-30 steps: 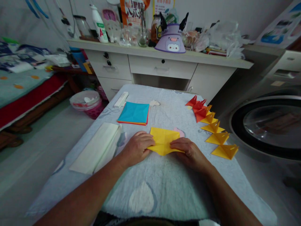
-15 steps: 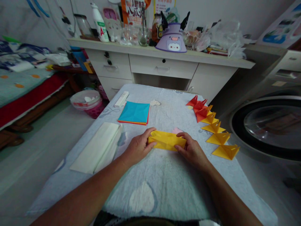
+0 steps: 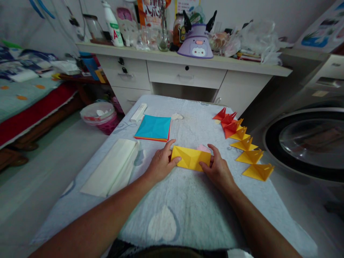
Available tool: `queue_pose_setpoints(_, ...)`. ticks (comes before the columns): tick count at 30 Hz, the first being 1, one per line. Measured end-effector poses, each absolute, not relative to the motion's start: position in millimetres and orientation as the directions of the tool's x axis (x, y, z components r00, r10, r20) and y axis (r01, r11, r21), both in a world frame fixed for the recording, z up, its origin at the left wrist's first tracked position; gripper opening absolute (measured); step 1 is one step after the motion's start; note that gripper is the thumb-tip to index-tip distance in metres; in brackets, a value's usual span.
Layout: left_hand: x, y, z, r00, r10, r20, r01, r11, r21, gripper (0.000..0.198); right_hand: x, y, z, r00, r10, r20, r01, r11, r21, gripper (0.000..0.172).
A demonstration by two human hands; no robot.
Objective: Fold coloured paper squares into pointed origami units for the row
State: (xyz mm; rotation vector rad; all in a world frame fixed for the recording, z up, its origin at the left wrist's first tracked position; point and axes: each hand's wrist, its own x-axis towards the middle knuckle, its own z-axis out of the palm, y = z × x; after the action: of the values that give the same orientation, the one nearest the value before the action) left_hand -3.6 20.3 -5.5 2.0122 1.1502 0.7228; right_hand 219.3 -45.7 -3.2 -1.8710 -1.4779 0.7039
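Observation:
A yellow paper [image 3: 191, 158], folded into a flat rectangle, lies on the cloth-covered table [image 3: 177, 211] in front of me. My left hand [image 3: 161, 163] pinches its left end, thumb on the near edge and forefinger along the far edge. At the other end my right hand [image 3: 219, 168] grips the paper the same way. A stack of square coloured sheets [image 3: 154, 128], blue on top, lies beyond my left hand. A row of folded red and yellow paper shapes [image 3: 243, 143] runs down the table's right side.
A long white folded packet [image 3: 111, 167] lies at the table's left. A small white box [image 3: 139, 112] sits behind the stack. Beyond stands a cluttered white desk [image 3: 185, 70]; a pink bin [image 3: 100, 116] at left, a washing machine [image 3: 306, 139] at right.
The yellow paper was a wider, pointed shape pressed flat a second ago. It has been folded over into a narrow rectangle, and both hands have shifted to its ends.

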Motion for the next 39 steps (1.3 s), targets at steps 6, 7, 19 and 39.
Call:
queue_pose_setpoints(6, -9, 21, -8, 0.572, 0.819, 0.047, 0.279, -0.248, 0.928, 0.082, 219, -46, 5, 0.237, 0.971, 0.001, 0.668, -0.162, -0.726, 0.071)
queue_pose_setpoints(7, -10, 21, -9, 0.583, 0.812, 0.044, 0.269, -0.244, 0.932, 0.082, 219, -46, 6, 0.234, 0.972, 0.005, 0.670, -0.157, -0.726, 0.071)
queue_pose_setpoints(19, -17, 23, -2, 0.565, 0.819, 0.104, 0.495, -0.437, 0.751, 0.069, 224, -46, -2, 0.191, 0.982, 0.009, 0.620, -0.114, -0.776, 0.074)
queue_pose_setpoints(39, -8, 12, -6, 0.564, 0.796, 0.219, 0.701, -0.602, 0.382, 0.029, 224, -44, -18, 0.215, 0.954, 0.210, 0.746, -0.022, -0.665, 0.067)
